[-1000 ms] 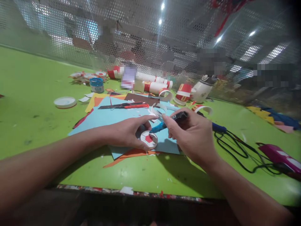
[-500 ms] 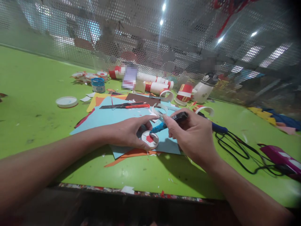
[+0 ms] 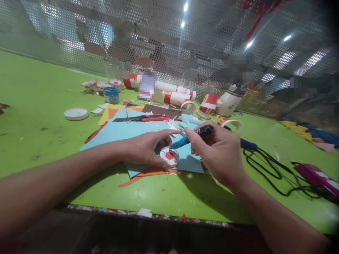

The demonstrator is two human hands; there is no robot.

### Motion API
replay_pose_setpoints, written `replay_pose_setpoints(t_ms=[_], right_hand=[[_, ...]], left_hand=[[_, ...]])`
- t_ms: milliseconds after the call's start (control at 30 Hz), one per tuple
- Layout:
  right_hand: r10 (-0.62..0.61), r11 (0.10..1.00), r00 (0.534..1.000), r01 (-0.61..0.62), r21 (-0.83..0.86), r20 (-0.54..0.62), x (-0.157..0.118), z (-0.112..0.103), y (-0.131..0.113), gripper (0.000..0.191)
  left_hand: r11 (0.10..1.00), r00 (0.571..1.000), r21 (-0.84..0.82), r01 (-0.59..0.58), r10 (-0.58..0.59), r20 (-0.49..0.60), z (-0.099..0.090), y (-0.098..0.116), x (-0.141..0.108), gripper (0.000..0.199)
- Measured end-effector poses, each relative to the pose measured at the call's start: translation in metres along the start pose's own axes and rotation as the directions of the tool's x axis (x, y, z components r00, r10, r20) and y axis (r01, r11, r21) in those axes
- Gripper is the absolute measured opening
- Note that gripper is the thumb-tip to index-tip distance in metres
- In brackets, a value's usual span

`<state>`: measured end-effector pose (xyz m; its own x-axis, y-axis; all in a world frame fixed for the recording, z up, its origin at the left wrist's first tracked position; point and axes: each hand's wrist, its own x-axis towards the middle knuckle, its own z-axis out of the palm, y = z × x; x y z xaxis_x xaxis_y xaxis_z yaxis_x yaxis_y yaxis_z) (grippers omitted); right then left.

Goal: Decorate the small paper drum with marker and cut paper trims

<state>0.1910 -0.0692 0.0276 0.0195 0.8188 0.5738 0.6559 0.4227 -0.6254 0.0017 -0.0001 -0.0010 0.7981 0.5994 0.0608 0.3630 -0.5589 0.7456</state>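
My left hand (image 3: 147, 148) grips a small round white disc (image 3: 172, 161) by its edge, thumb at the near side and fingers at the far side. The disc has a red shape in its middle and small blue dots around it. My right hand (image 3: 219, 151) holds a marker pen (image 3: 184, 141) with a black end and a blue-smeared front, its tip at the disc's upper rim. Beneath lie light blue paper sheets (image 3: 124, 132). A black utility knife (image 3: 129, 119) and red-handled scissors (image 3: 156, 119) rest on the paper beyond my left hand.
On the green table (image 3: 39, 141) stand a blue-lidded jar (image 3: 111, 95), a white lid (image 3: 76, 113) and red-and-white paper cups (image 3: 208, 105). A white jug (image 3: 230, 102) stands behind. At right lie a blue-handled tool (image 3: 248, 144), black cable and a magenta device (image 3: 316, 178).
Almost nothing differs. The view has shifted very slightly; both hands keep their hold, with the pen tip still at the disc's upper rim.
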Motion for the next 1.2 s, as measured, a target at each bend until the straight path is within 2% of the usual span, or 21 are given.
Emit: replay_pose_setpoints(t_ms=[333, 633, 1200], right_hand=[[-0.004, 0.999, 0.998, 0.001, -0.038, -0.055, -0.0005, -0.0012, -0.0033, 0.026], [0.004, 0.999, 1.000, -0.004, -0.042, -0.011, -0.0012, -0.0003, -0.0029, 0.027], [0.027, 0.999, 1.000, -0.027, -0.022, -0.005, -0.0005, 0.0003, -0.0006, 0.029]], left_hand=[[1.000, 1.000, 0.003, -0.017, 0.017, 0.006, -0.0008, -0.0020, -0.0004, 0.089], [1.000, 1.000, 0.008, -0.005, 0.005, 0.000, -0.0014, -0.0002, -0.0001, 0.085], [1.000, 1.000, 0.002, -0.002, 0.002, -0.001, -0.0017, 0.0006, -0.0001, 0.086]])
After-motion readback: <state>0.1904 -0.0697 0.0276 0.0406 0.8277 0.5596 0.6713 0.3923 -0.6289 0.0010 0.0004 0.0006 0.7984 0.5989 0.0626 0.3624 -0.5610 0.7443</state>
